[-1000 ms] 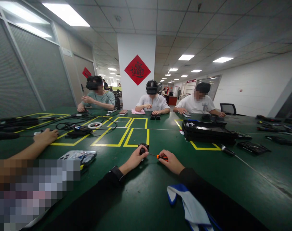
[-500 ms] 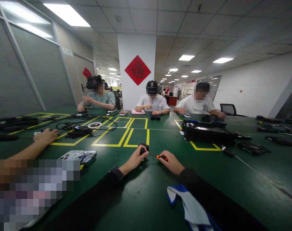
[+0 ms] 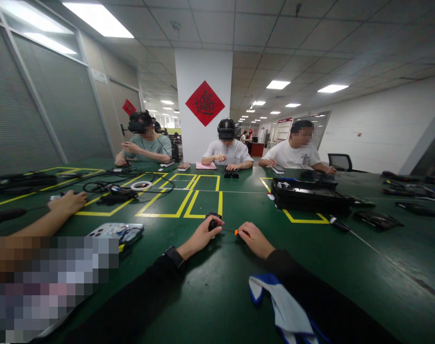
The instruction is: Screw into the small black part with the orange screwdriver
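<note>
My left hand [image 3: 205,231] is closed around a small black part [image 3: 213,221], whose kind I cannot make out because the fingers cover much of it. To its right, my right hand [image 3: 253,239] grips the handle of an orange-and-black screwdriver [image 3: 236,232]. The screwdriver's thin shaft points left to the black part; whether the tip touches it is hidden by the left fingers. Both hands are low over the green table [image 3: 217,286]. A white and blue cloth [image 3: 287,306] lies near my right forearm.
A black casing [image 3: 310,195] stands at the right, near a black-handled tool [image 3: 339,223]. To the left are a silver metal part [image 3: 113,230], black cables [image 3: 113,193] and a white tape roll [image 3: 141,186]. A neighbour's arm [image 3: 41,222] reaches in from the left; several people sit opposite.
My right fingers have shifted slightly on the screwdriver's handle, and less of the handle shows. The left hand stays nearly still with the black part. The person opposite at right has turned their head.
</note>
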`<state>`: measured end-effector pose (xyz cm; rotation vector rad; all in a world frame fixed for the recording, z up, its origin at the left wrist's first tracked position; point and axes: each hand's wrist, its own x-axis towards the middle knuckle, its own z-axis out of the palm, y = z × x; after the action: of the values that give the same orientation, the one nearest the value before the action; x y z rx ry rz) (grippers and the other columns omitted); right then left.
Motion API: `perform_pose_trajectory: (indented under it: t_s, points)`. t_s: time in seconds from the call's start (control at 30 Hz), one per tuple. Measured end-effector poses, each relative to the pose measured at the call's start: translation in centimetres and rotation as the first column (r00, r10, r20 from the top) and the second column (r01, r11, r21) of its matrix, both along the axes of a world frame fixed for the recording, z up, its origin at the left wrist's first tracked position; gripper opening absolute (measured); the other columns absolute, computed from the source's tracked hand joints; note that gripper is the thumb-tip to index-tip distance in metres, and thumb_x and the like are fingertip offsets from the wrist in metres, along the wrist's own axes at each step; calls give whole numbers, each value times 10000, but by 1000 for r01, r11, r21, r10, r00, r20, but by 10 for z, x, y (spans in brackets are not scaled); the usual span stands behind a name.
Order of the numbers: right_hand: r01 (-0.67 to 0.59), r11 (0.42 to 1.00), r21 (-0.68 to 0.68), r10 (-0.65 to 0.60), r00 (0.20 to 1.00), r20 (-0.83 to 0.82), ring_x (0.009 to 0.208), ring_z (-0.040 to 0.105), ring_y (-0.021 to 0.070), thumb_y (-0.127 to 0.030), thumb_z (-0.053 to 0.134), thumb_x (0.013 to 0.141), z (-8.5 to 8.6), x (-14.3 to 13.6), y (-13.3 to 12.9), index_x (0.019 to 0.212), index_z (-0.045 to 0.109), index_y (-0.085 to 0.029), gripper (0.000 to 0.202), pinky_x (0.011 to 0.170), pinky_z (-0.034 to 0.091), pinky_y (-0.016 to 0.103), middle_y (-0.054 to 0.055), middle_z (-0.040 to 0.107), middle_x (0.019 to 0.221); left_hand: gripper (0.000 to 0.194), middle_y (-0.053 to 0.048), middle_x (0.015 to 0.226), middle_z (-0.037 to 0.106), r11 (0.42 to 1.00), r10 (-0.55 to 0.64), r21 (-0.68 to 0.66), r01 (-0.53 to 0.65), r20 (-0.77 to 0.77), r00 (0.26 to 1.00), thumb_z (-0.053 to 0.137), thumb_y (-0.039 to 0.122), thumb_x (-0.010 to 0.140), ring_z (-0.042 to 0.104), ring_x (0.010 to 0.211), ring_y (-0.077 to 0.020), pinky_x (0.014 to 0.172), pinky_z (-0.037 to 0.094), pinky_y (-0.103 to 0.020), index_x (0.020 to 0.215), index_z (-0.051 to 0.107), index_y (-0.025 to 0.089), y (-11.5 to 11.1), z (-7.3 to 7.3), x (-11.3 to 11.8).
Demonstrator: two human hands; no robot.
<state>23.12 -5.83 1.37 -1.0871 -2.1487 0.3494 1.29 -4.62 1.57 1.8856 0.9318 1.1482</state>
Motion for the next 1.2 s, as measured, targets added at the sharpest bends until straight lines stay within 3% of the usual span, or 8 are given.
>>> perform_pose_trajectory:
  t_s: [0.23, 0.4, 0.63, 0.8, 0.93, 1.2]
  points:
    - [-16, 1000, -23, 16, 1000, -1, 761, 481, 137, -260, 500, 780, -2, 1, -2, 847, 549, -173, 120, 700, 377, 268, 19, 544, 802, 150, -58, 1033, 567, 1000, -10, 29, 9, 19, 1000, 510, 272, 754, 493, 995, -164, 924, 323, -340, 870, 506, 177, 2, -3, -2]
    - [-37, 998, -43, 35, 999, -33, 744, 485, 126, -266, 539, 754, -4, 1, -2, 885, 519, -172, 162, 692, 384, 257, 11, 539, 808, 191, -45, 947, 558, 999, 43, 17, -43, -27, 999, 492, 320, 761, 505, 885, -157, 824, 387, -317, 881, 493, 171, 3, -7, -1]
    - [-11, 1000, -8, 11, 1000, 7, 798, 466, 142, -231, 400, 836, -1, 0, -1, 768, 556, -159, 185, 744, 366, 282, 34, 531, 800, 212, -28, 894, 535, 998, 65, 12, -64, -47, 997, 478, 347, 763, 492, 801, -140, 721, 407, -266, 882, 498, 174, 0, -3, 0]
    - [-7, 1000, -15, 7, 1000, 8, 771, 467, 140, -232, 485, 783, -1, 1, -3, 825, 541, -170, 94, 715, 375, 274, 24, 525, 807, 202, -15, 868, 536, 997, 72, 8, -71, -50, 996, 477, 346, 761, 487, 775, -130, 733, 398, -267, 870, 496, 177, 0, -3, 0]
    - [-15, 999, -52, 14, 1000, -22, 756, 475, 133, -229, 538, 741, 0, 1, -4, 867, 518, -171, 141, 701, 387, 265, 18, 521, 826, 203, -13, 863, 537, 997, 71, 11, -71, -45, 996, 478, 349, 759, 485, 783, -130, 754, 389, -271, 863, 497, 176, -1, -1, 0]
    - [-11, 1000, 7, 11, 1000, -6, 801, 459, 140, -207, 397, 831, 2, -1, -3, 752, 544, -157, 174, 758, 363, 286, 37, 512, 811, 193, -12, 859, 539, 998, 69, 5, -69, -37, 997, 484, 337, 754, 488, 778, -130, 750, 387, -269, 868, 499, 182, 0, -3, 2]
